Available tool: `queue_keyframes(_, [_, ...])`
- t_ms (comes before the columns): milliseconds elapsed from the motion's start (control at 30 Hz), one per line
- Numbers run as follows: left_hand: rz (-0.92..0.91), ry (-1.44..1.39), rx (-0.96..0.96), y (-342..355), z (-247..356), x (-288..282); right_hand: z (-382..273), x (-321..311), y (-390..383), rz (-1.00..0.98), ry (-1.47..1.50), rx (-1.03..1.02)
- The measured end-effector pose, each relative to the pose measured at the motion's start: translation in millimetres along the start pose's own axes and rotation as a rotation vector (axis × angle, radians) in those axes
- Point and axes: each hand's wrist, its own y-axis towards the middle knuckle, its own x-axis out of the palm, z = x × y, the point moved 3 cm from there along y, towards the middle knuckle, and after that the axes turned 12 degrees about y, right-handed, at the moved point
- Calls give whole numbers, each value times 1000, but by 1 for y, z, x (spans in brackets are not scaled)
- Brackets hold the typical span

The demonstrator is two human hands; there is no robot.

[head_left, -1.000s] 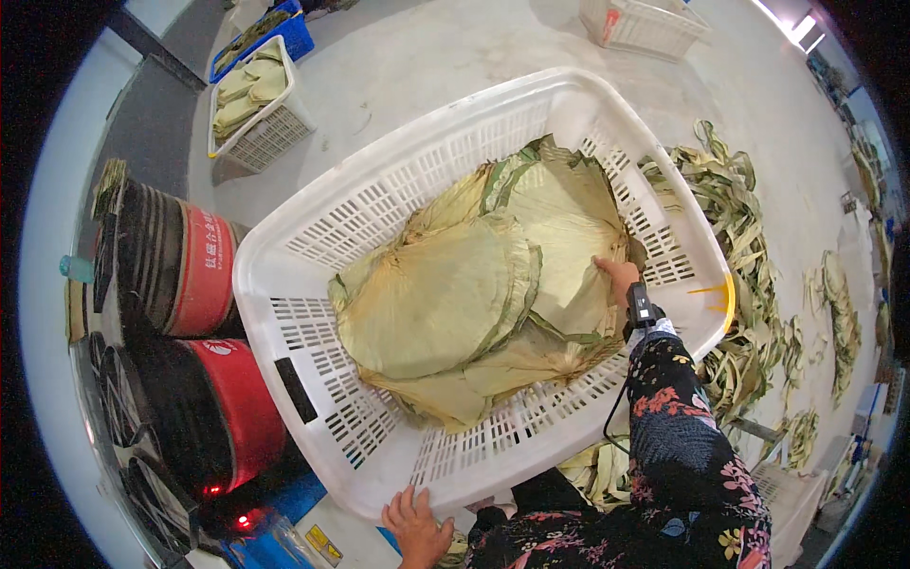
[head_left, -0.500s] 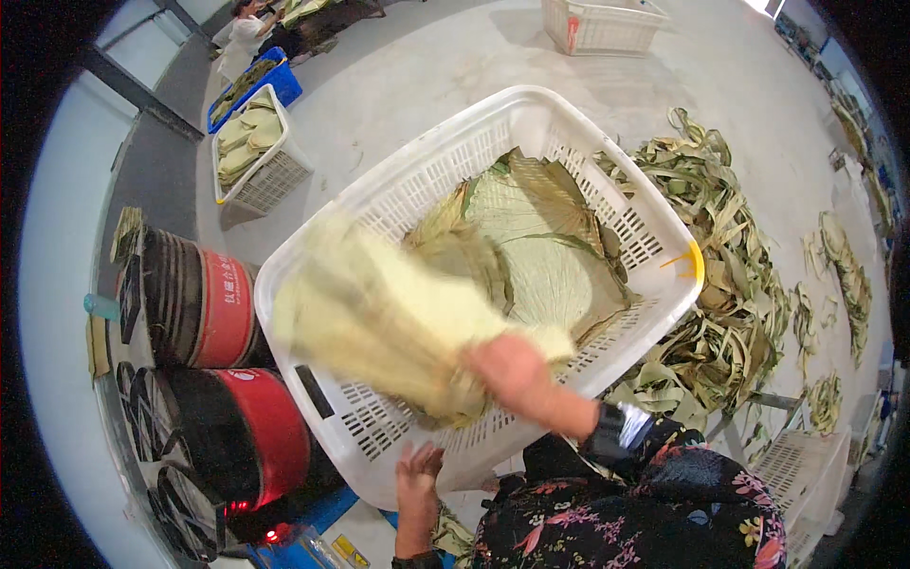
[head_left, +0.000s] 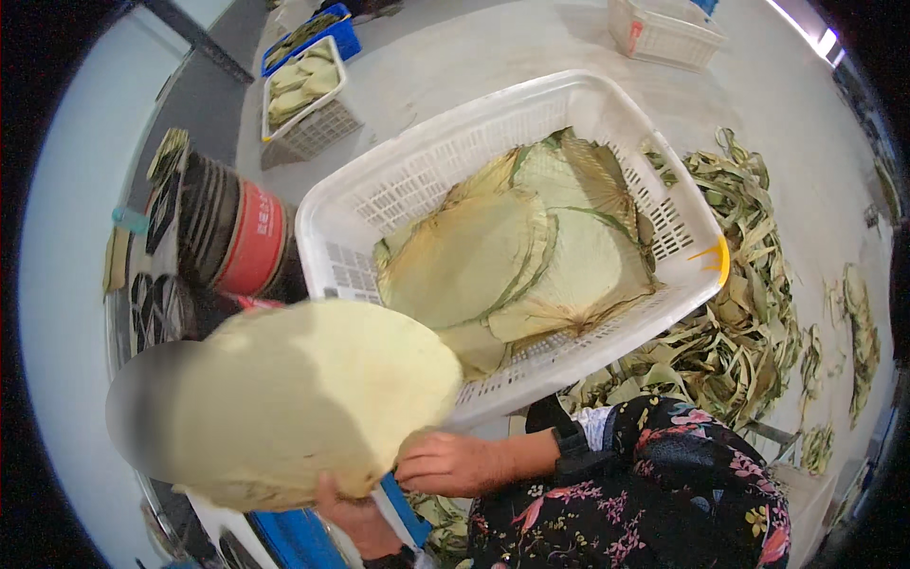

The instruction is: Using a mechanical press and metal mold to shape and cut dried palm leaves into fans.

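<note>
A broad, pale green stack of dried leaves (head_left: 332, 379), rounded in outline, is held up at the near left of a white plastic basket (head_left: 318, 213). My left hand (head_left: 355, 517) grips its lower edge, with the fingers partly hidden behind it. At the stack's lower right corner, my right hand (head_left: 444, 465) is closed with bent fingers against the edge. More large dried leaves (head_left: 464, 251), veined and brown along the margins, lie overlapping inside the basket. Part of the basket's near left side is hidden by the held stack.
A heap of leaf trimmings (head_left: 735, 284) covers the floor right of the basket. Black and red drums (head_left: 251, 237) stand at the left. Farther off are a white crate of leaves (head_left: 313, 104), a blue crate (head_left: 346, 38) and another white crate (head_left: 664, 33).
The leaf stack has moved from over the basket toward me and to the left. My left hand now grips it, and my right hand has come back to its near edge.
</note>
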Motion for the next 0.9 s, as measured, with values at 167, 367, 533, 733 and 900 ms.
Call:
queue_keyframes(167, [-143,-201,242,-56,91,0,-4,67,29,4,1014,534])
queue_keyframes(367, [313,-388,559,-89,65,-112,-41,103,105,227,1957,579])
queue_keyframes(533, [718,-132,621,-136,76,-190,-82,158,134,49,2028,646])
queue_keyframes(733, [480,-341,442,-150,106,-191,-116,226,149,57,1993,1029])
queue_keyframes(900, [258,-603,526,-163,70,-238,-89,229,136,107,1809,1126])
